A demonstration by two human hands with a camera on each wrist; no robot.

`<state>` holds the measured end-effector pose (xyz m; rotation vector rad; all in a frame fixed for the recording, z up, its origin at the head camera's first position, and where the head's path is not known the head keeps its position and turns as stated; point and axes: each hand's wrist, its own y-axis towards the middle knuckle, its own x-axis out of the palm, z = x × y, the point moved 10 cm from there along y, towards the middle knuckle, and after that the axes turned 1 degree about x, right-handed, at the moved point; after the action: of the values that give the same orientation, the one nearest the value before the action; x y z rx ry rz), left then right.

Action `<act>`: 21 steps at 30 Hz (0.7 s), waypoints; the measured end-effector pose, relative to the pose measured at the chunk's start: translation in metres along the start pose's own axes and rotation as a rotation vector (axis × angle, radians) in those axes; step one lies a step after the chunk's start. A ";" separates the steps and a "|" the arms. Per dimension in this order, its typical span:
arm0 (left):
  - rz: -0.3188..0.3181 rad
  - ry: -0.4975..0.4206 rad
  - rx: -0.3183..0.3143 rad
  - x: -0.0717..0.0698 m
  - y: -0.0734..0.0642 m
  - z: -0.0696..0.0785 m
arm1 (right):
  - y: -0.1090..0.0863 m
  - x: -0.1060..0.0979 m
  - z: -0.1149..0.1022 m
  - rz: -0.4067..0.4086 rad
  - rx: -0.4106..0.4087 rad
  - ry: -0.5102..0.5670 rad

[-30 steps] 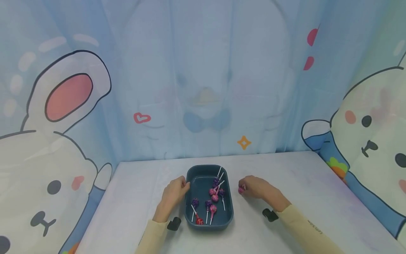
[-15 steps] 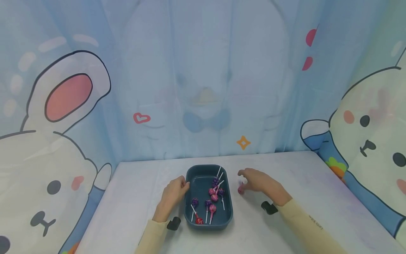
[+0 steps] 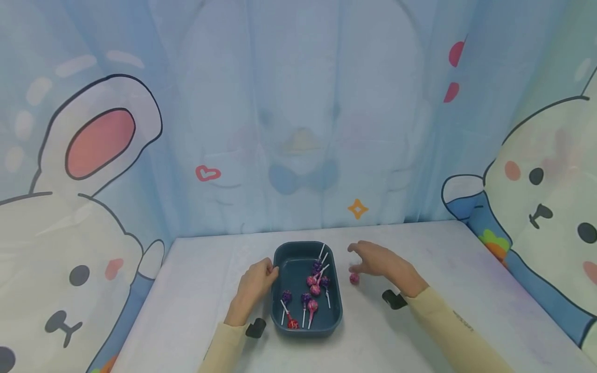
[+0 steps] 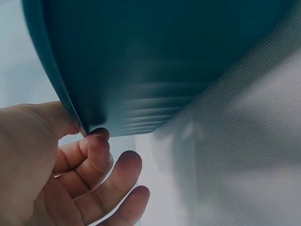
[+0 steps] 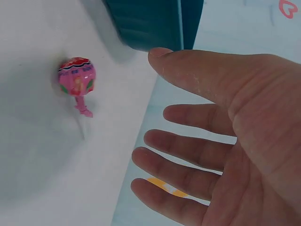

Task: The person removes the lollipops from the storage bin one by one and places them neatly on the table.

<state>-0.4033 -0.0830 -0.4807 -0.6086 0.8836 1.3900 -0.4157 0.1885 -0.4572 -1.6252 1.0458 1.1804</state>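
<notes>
1. While my left hand (image 3: 254,282) pinches the rim of the dark teal plastic tray (image 3: 305,334), my right hand (image 3: 380,260) spreads, holding nothing.
2. Beside the tray, the round pink-wrapped lollipop (image 5: 77,77) lies on the white counter (image 3: 200,282).
3. I judge it light, hard, slippery; I'd pinch its sides.

Pale yellow sleeves (image 3: 225,344), dark lettering (image 3: 463,321) on right one (too small to read), black wrist cameras (image 3: 256,328).

Container (image 4: 155,56) partly beyond left wrist view
</notes>
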 end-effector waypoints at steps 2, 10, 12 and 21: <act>-0.001 -0.001 -0.006 0.000 0.000 0.000 | 0.001 -0.003 -0.003 0.011 -0.018 -0.008; -0.008 0.000 -0.019 0.001 0.001 -0.003 | 0.005 -0.014 -0.023 0.018 -0.073 -0.037; -0.007 -0.001 -0.021 0.001 0.001 -0.003 | 0.006 -0.016 -0.028 0.012 -0.074 -0.037; -0.014 -0.016 -0.028 0.001 0.001 -0.002 | 0.013 -0.020 -0.053 0.017 -0.126 -0.038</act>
<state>-0.4049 -0.0841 -0.4829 -0.6235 0.8465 1.3948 -0.4178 0.1371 -0.4294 -1.6871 0.9800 1.3063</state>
